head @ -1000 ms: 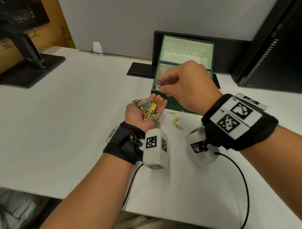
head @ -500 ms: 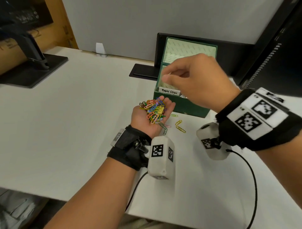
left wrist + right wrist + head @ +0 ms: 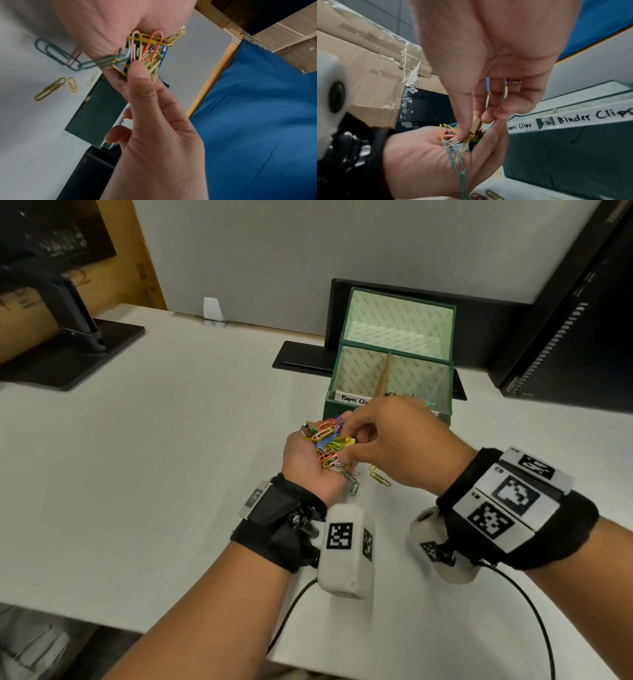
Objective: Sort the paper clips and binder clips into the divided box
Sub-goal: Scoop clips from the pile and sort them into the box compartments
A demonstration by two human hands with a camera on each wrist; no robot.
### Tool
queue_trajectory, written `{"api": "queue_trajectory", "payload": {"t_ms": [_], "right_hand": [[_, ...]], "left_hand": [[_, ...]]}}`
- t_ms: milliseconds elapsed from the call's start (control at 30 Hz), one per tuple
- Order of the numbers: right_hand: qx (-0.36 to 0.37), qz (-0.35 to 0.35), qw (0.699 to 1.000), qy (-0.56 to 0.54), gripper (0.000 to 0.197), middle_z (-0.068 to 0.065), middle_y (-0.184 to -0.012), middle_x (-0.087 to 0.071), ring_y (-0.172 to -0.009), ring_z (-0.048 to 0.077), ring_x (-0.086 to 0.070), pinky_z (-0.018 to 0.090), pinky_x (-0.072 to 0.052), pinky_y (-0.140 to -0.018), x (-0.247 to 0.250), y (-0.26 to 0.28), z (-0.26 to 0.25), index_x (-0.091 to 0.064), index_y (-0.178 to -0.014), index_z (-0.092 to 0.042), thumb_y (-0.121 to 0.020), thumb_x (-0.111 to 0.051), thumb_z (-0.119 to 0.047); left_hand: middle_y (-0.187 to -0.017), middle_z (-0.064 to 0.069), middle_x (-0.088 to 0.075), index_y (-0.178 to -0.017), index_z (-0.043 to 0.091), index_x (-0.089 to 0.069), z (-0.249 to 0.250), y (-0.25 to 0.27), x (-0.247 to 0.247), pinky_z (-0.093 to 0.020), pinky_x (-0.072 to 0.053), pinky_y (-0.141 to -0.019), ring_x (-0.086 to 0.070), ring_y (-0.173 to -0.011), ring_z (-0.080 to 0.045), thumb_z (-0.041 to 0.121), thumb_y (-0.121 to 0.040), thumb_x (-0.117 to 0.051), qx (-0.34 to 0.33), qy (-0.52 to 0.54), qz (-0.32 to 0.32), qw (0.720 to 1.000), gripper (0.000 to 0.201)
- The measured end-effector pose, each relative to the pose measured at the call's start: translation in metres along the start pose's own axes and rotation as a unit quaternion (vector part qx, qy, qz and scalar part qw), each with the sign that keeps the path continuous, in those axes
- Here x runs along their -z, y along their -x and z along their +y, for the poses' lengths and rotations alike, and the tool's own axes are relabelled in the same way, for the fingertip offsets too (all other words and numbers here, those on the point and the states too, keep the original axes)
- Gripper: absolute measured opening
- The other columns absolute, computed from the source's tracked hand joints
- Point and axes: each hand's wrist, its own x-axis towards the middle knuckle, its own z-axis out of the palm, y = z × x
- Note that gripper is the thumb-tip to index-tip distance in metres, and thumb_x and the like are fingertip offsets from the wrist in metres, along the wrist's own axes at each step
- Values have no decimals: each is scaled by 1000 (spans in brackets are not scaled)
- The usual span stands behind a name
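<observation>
The left hand (image 3: 310, 465) lies palm up above the table (image 3: 171, 440), fingers loosely cupped under a heap (image 3: 329, 445) of coloured paper clips mixed with binder clips; it cradles the heap and does not clench it. A short chain of green clips (image 3: 68, 58) hangs off the palm's edge toward the table. The right hand (image 3: 394, 446) reaches over that palm with thumb and forefinger dipped into the heap, closed in a pinch; in the right wrist view the fingertips (image 3: 462, 134) meet beside a yellow binder clip (image 3: 475, 125), but whether they grasp that clip or a wire clip cannot be told. The other fingers curl loosely, and one bears a ring (image 3: 514, 81). Loose yellow clips (image 3: 380, 477) lie on the table just beside the hands. The green box (image 3: 390, 405) stands just behind the hands, its lid raised at the back; a divider (image 3: 383, 374) splits it into two compartments, labelled "Paper Clips" (image 3: 521, 126) on the left and "Binder Clips" (image 3: 590, 116) on the right. A few clips show in the right compartment (image 3: 421, 402). A monitor base (image 3: 68, 350) sits at far left.
</observation>
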Motion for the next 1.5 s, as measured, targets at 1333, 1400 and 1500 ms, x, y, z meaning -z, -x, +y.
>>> {"api": "queue_trajectory", "payload": {"t_ms": [1333, 1400, 1500], "right_hand": [[-130, 202, 965, -108, 15, -5, -92, -72, -86, 13, -68, 33, -55, -89, 52, -27, 63, -73, -98, -23, -84, -74, -24], [-118, 172, 978, -25, 28, -8, -110, -67, -102, 10, -60, 26, -45, -93, 51, -25, 56, -69, -113, -25, -85, -71, -33], [-53, 120, 991, -30, 35, -15, -107, -64, -97, 5, -60, 22, -47, -82, 45, -16, 27, -67, -117, -29, -85, -68, -44]], "left_hand": [[-81, -21, -67, -96, -7, -62, -1, 13, -20, -51, -49, -75, -63, -83, -32, 23, -101, -32, -8, 30, 82, 996, 42], [-80, -20, -67, -95, -7, -62, -1, 13, -19, -52, -47, -78, -62, -83, -32, 23, -101, -31, -6, 27, 81, 996, 43], [-84, -21, -66, -95, -8, -61, -1, 10, -18, -54, -46, -85, -61, -86, -33, 21, -101, -30, -13, 30, 73, 997, 43]]}}
